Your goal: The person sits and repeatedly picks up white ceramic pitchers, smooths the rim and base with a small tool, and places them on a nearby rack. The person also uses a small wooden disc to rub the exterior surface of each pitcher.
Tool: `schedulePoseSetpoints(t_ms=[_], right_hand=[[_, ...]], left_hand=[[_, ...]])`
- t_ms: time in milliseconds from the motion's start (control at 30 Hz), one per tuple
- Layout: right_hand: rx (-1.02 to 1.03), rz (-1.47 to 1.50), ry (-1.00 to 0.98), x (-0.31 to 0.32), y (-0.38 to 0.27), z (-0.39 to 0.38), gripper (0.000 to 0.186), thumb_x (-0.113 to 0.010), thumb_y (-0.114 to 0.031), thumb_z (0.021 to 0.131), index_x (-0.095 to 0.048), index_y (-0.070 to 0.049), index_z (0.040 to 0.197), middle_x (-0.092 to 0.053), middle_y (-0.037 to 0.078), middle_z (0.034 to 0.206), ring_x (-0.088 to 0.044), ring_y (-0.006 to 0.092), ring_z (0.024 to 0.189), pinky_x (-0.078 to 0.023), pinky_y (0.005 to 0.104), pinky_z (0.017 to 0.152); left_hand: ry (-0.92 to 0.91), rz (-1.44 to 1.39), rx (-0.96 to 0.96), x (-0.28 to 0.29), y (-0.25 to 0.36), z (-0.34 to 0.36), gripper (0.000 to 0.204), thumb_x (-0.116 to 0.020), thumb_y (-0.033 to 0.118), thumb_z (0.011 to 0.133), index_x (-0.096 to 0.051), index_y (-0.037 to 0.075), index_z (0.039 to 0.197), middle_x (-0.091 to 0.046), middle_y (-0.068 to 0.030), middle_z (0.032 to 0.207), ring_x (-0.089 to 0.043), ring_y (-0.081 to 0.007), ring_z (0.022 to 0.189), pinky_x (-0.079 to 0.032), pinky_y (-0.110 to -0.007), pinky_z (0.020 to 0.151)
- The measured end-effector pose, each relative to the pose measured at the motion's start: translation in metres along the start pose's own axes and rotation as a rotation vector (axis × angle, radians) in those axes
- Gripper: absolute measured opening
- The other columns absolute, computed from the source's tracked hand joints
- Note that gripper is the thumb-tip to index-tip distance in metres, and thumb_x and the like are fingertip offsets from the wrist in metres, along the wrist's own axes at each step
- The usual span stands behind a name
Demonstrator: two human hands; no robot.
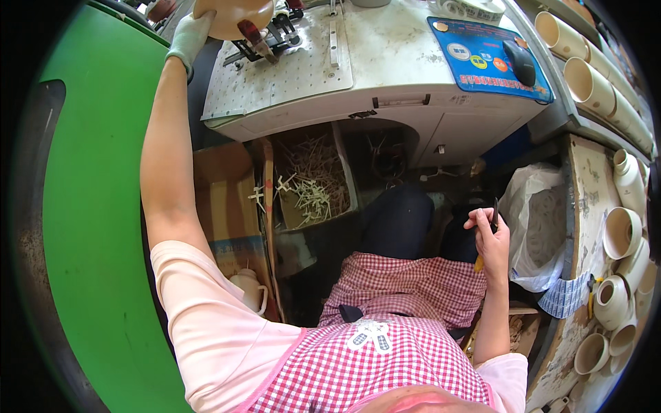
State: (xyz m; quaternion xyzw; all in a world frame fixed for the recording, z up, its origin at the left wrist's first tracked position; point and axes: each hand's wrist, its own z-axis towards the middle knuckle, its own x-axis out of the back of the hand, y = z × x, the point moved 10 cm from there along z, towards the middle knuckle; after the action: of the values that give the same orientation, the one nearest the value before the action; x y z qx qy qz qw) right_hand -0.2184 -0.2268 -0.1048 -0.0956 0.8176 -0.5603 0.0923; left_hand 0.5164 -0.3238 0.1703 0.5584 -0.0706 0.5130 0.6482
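Head view: my gloved left hand (190,40) is bracing the tan pot (237,20) over the bench (396,51); whether that grip is closing, I cannot tell. My right hand (491,244) is pinching a slim tool (496,208); sound practice is steadying the pot evenly, tip facing away.

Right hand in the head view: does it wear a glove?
No, the right hand holding a slim dark-tipped tool shows bare skin, while the left hand wears a pale glove.
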Motion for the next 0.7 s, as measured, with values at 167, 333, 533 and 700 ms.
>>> schedulePoseSetpoints(t_ms=[167, 333, 533, 700], right_hand=[[-0.009, -0.008, -0.007, -0.012, -0.003, 0.0, 0.019, -0.061, -0.023, 0.106, -0.068, -0.005, 0.107, -0.072, 0.003, 0.086, -0.034, -0.0033, 0.049, -0.023, 0.0168, 0.045], [0.02, 0.044, 0.004, -0.002, -0.015, -0.027, 0.024, -0.062, -0.028, 0.106, -0.067, -0.007, 0.116, -0.07, 0.002, 0.087, -0.038, -0.0015, 0.05, -0.027, 0.0174, 0.044], [-0.112, 0.649, -0.17, 0.023, 0.02, -0.085, 0.022, -0.05, -0.02, 0.111, -0.058, -0.002, 0.119, -0.051, 0.001, 0.089, -0.03, 0.0037, 0.052, -0.025, 0.0182, 0.042], [-0.144, 0.603, -0.135, 0.021, 0.046, -0.113, 0.017, -0.05, -0.018, 0.111, -0.057, -0.004, 0.116, -0.051, 0.002, 0.089, -0.031, 0.0043, 0.054, -0.026, 0.0185, 0.043]], left_hand=[[-0.227, -0.153, 0.127, -0.025, 0.032, -0.038, 0.055, -0.068, 0.041, 0.098, -0.064, 0.001, 0.134, -0.071, -0.0061, 0.119, -0.067, -0.0152, 0.108, -0.054, -0.035, 0.095], [-0.02, -0.294, 0.044, 0.005, 0.065, -0.172, 0.035, -0.061, 0.024, 0.104, -0.067, -0.004, 0.123, -0.071, -0.0076, 0.115, -0.066, -0.0194, 0.106, -0.052, -0.032, 0.096], [-0.54, 0.189, -0.002, 0.003, -0.049, -0.412, 0.044, -0.07, 0.031, 0.095, -0.068, 0.0, 0.126, -0.072, -0.0167, 0.123, -0.071, -0.0243, 0.103, -0.057, -0.035, 0.092], [-1.039, 0.814, 0.71, -0.019, -0.227, -0.667, 0.096, -0.078, 0.053, 0.077, -0.045, 0.01, 0.156, -0.049, -0.0247, 0.154, -0.053, -0.0418, 0.137, -0.045, -0.048, 0.113]])
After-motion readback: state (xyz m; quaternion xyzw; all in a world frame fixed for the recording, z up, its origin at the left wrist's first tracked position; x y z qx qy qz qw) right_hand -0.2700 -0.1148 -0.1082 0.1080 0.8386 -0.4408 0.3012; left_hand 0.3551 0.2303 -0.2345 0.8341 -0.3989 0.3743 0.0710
